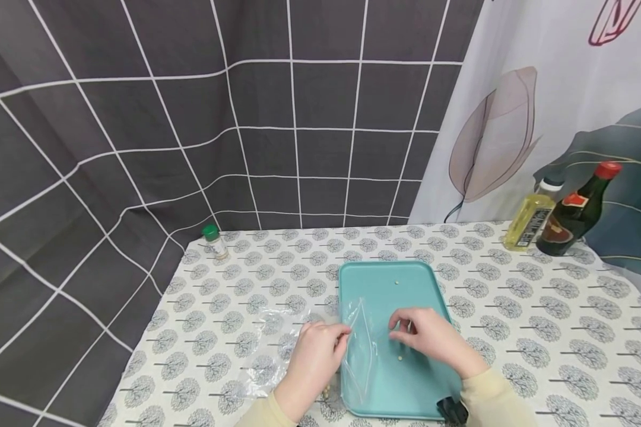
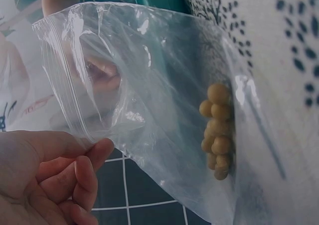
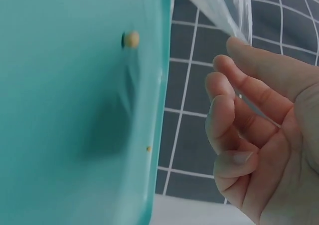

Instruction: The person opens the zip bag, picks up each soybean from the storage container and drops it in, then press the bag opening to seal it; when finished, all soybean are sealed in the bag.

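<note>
My left hand point(image 1: 320, 347) pinches the top edge of a clear zip-lock bag point(image 1: 359, 362) between thumb and forefinger. The bag's mouth gapes over the left side of a turquoise tray point(image 1: 427, 391). In the left wrist view, several round tan beans point(image 2: 219, 110) are gathered at the bag's bottom. Over the tray hovers my right hand point(image 1: 427, 332), its fingers loosely bent with nothing between them. One bean point(image 1: 400, 358) lies on the tray below the right hand, and a second bean point(image 1: 397, 283) lies toward the far end.
Another crumpled clear plastic sheet or bag point(image 1: 264, 356) is spread left of the tray. A small green-capped jar point(image 1: 215, 242) stands at the back left. At the back right are a yellow oil bottle point(image 1: 531, 216) and a dark red-capped bottle point(image 1: 577, 213).
</note>
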The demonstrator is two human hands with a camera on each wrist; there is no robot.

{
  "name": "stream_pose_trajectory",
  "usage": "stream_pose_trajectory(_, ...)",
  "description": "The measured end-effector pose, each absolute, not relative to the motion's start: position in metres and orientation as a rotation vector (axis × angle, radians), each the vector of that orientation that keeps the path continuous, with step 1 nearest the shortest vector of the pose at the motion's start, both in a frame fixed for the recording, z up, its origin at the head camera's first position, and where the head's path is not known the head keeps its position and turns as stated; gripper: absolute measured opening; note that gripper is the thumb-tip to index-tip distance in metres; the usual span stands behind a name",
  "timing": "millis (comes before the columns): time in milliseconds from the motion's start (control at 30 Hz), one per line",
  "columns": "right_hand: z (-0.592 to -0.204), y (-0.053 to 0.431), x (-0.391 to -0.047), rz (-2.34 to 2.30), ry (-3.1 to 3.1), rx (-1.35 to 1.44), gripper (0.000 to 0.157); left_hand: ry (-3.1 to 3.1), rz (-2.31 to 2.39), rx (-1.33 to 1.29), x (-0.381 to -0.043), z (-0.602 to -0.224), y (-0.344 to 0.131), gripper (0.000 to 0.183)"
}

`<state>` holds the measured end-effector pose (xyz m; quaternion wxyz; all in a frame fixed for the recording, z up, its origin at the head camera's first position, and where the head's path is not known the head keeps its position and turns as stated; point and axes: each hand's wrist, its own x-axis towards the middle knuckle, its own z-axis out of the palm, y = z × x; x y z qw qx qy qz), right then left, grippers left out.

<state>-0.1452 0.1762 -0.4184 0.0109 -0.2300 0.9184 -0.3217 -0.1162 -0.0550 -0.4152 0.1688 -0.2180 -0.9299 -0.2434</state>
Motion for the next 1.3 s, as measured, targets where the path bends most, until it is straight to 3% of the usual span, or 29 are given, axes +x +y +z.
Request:
stream_pose_trajectory(467,-0.428,0.187,-0.143,-0.847,2.659,-0.705,0.022,-2.646,-0.677,-0.616,-0.116,-0.414,-0.055,0.01)
stream_pose_trajectory(1300,-0.43,0.176,-0.146,-0.783,2.719,-0.736,0.023,-2.643,-0.691,-0.615,-0.115,-0.412,-0.054,0.009)
